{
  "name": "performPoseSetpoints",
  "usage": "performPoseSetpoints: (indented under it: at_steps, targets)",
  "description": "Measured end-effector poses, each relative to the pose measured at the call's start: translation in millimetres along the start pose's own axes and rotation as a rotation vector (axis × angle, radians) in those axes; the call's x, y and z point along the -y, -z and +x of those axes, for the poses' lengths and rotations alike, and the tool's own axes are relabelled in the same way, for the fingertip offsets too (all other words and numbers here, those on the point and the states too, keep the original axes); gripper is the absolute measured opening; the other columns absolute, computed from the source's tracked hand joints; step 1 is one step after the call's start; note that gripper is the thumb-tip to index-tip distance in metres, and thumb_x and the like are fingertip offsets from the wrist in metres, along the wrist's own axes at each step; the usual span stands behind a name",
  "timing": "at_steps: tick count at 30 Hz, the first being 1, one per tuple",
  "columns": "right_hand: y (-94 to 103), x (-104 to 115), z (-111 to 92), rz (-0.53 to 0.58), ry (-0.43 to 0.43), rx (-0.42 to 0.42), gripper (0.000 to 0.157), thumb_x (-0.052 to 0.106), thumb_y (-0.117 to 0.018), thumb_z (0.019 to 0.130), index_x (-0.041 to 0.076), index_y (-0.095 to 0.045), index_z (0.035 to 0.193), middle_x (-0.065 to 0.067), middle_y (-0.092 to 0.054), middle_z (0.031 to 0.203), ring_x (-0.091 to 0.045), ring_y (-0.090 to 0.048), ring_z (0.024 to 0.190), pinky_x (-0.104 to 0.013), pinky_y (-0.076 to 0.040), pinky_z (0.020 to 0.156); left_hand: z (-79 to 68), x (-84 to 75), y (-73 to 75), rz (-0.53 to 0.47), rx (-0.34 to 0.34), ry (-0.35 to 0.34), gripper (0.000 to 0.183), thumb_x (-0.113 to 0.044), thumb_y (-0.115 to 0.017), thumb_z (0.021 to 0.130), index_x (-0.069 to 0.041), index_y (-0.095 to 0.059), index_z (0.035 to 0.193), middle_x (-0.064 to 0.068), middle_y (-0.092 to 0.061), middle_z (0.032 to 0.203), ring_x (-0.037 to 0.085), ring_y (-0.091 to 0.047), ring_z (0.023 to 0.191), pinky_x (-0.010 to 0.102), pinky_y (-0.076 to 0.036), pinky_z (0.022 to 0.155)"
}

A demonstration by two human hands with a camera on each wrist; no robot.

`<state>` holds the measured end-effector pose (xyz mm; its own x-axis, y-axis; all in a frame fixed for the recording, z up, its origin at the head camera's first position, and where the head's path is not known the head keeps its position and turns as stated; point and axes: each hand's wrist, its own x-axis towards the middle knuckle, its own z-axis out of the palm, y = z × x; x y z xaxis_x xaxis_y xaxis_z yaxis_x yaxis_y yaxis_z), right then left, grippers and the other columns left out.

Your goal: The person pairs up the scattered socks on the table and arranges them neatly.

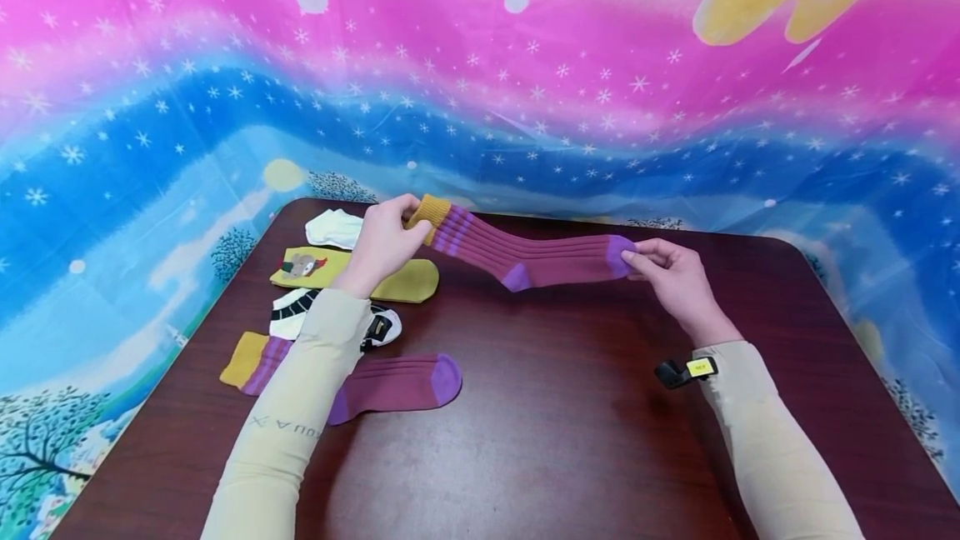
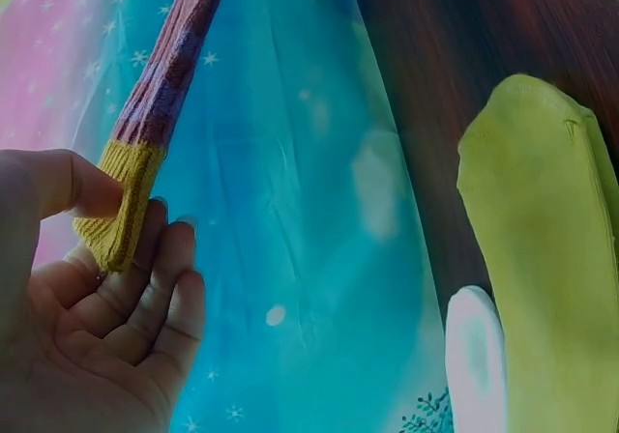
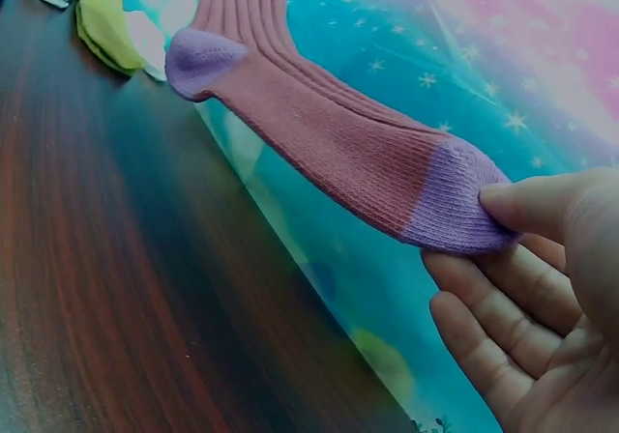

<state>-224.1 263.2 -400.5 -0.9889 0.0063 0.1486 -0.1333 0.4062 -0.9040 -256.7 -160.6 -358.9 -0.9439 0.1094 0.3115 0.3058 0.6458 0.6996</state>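
Observation:
A plum-coloured sock (image 1: 555, 261) with a mustard cuff and a purple heel and toe is stretched between both hands above the table. At its cuff, the left hand (image 1: 386, 240) pinches the mustard ribbing between thumb and fingers. The right hand (image 1: 675, 282) pinches the purple toe (image 3: 459, 201), thumb on the near face. Beneath the left forearm lies a second sock (image 1: 397, 383) of the same colours, flat on the table and partly hidden by the sleeve.
On the left side of the dark wooden table (image 1: 570, 440) lie a white sock (image 1: 333, 229), a yellow-green sock (image 1: 408, 282) with an animal picture, and white-and-black socks (image 1: 288, 315). A printed cloth (image 1: 480, 107) hangs behind the table.

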Motion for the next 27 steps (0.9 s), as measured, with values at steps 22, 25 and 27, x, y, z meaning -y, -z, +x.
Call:
performPoseSetpoints:
  at_steps: [22, 25, 27]
  targets:
    - [-28.9, 15, -9, -0.021, 0.037, 0.010, 0.032, 0.027, -0.075, 0.096, -0.001, -0.072, 0.112, -0.018, -0.075, 0.099, -0.025, -0.074, 0.079, -0.023, -0.056, 0.075, -36.2, 13.3, 32.8, 0.051, -0.043, -0.011, 0.026, -0.012, -0.057, 0.094, -0.005, -0.067, 0.118, 0.008, -0.069, 0.098, 0.025, -0.057, 0.076, 0.040, -0.043, 0.070]
    - [-34.2, 17, -10, 0.003, 0.029, 0.024, 0.031, 0.025, -0.075, 0.096, -0.002, -0.071, 0.110, -0.017, -0.075, 0.098, -0.023, -0.074, 0.078, -0.024, -0.056, 0.075, -40.6, 13.0, 38.5, 0.063, -0.044, -0.002, 0.027, -0.012, -0.057, 0.095, -0.005, -0.066, 0.119, 0.009, -0.069, 0.099, 0.025, -0.059, 0.079, 0.041, -0.043, 0.072]
    - [-37.8, 19, -11, 0.014, 0.022, 0.033, 0.031, 0.024, -0.075, 0.096, -0.003, -0.071, 0.110, -0.017, -0.075, 0.098, -0.020, -0.074, 0.076, -0.026, -0.057, 0.076, -43.4, 12.3, 42.7, 0.073, -0.044, 0.001, 0.028, -0.012, -0.056, 0.095, -0.004, -0.065, 0.120, 0.010, -0.068, 0.099, 0.025, -0.057, 0.079, 0.041, -0.043, 0.071]
